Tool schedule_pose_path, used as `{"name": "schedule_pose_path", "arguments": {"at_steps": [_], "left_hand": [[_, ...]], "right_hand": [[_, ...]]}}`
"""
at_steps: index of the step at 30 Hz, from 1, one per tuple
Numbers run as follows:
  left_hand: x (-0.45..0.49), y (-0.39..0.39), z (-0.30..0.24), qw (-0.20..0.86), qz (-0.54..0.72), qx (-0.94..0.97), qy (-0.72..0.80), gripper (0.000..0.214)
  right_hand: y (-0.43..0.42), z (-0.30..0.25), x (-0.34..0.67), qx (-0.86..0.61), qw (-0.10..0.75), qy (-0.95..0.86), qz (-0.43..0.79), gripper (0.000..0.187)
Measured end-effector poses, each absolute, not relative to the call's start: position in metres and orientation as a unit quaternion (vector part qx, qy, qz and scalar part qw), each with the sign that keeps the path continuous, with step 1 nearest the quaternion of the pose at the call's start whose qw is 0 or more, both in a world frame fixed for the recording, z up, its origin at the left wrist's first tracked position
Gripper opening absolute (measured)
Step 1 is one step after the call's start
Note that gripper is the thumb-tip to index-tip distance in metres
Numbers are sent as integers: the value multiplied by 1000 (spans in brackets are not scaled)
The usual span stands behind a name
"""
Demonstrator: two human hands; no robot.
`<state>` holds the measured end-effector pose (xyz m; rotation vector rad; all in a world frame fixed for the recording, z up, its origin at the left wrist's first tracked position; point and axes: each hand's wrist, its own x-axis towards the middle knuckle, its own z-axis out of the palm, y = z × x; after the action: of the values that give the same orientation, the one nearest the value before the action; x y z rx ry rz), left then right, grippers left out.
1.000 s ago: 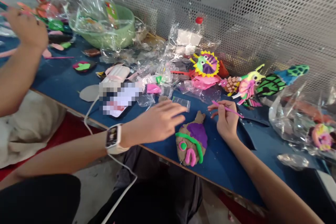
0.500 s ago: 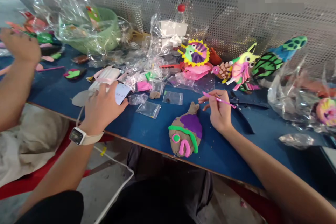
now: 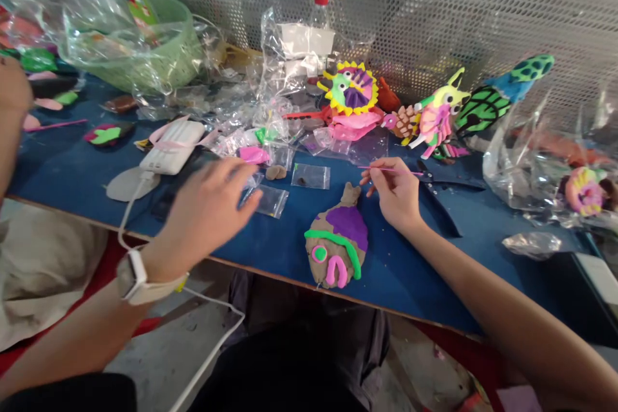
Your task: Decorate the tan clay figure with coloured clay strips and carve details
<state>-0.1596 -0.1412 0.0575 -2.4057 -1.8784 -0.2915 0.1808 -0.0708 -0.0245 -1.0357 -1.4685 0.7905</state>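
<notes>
My left hand (image 3: 210, 206), a little blurred and wearing a watch (image 3: 135, 275), is over the table with fingers apart and nothing in them. Partly under it lies a dark phone (image 3: 167, 201); small clear zip bags are near its fingertips. Pinched in my right hand (image 3: 396, 193) is a thin pink clay tool (image 3: 414, 173), held level. Left of that hand, by the table's front edge, a clay fish (image 3: 344, 222) lies flat, grey-brown with a purple patch, green band, pink mouth and round eye. A grey-brown clay lump (image 3: 276, 172) sits beside a zip bag (image 3: 311, 176).
A white power bank (image 3: 174, 148) with a cable lies at the left, before a green basket (image 3: 188, 55). Finished clay figures (image 3: 355, 93) line the back. Black-handled pliers (image 3: 441, 206) lie right of my right hand. Another person's arm (image 3: 12, 103) is at far left.
My left hand has let go of the phone, which now lies on the table, and has moved rightward with its fingers extended. The pink tool in my right hand has turned closer to level.
</notes>
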Motion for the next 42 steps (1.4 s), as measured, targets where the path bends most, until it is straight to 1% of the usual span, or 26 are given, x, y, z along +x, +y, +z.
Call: {"name": "schedule_pose_path", "arguments": {"at_steps": [3,5,7,9,13,16,22,25,28,31,35,42], "left_hand": [[-112,-133,44,-86,-153,-909,-379,41],[-84,-121,35,-121,-174,-940,-267,46],[-66,-108,28,-162,-176,-951,-198,54],[-59,-95,23,-209,-167,-948,-171,62],[-65,-85,15,-286,-137,-935,-157,69],[-73,-87,11,-311,-138,-928,-150,68],[-76,-85,6,-305,-140,-929,-154,72],[-76,-83,4,-306,-132,-930,-154,73],[-77,-82,5,-316,-122,-929,-152,74],[-78,-81,7,-327,-117,-924,-158,77],[-79,-81,7,-329,-115,-923,-165,85],[-79,-81,7,-319,-120,-926,-162,82]], "right_hand": [[-57,-19,183,-449,545,-601,374,49],[-48,-13,186,-445,517,-590,431,56],[-42,-8,190,-437,471,-589,490,61],[-39,-6,193,-430,443,-585,525,64],[-42,-13,198,-427,445,-585,526,64],[-45,-17,200,-429,433,-616,498,61],[-52,-12,203,-435,400,-678,439,53],[-57,-8,204,-443,389,-721,364,44],[-59,-6,206,-435,377,-750,325,35],[-56,-6,208,-430,366,-763,315,31],[-53,-8,211,-430,359,-761,327,32],[-53,-8,208,-428,356,-763,329,32]]}}
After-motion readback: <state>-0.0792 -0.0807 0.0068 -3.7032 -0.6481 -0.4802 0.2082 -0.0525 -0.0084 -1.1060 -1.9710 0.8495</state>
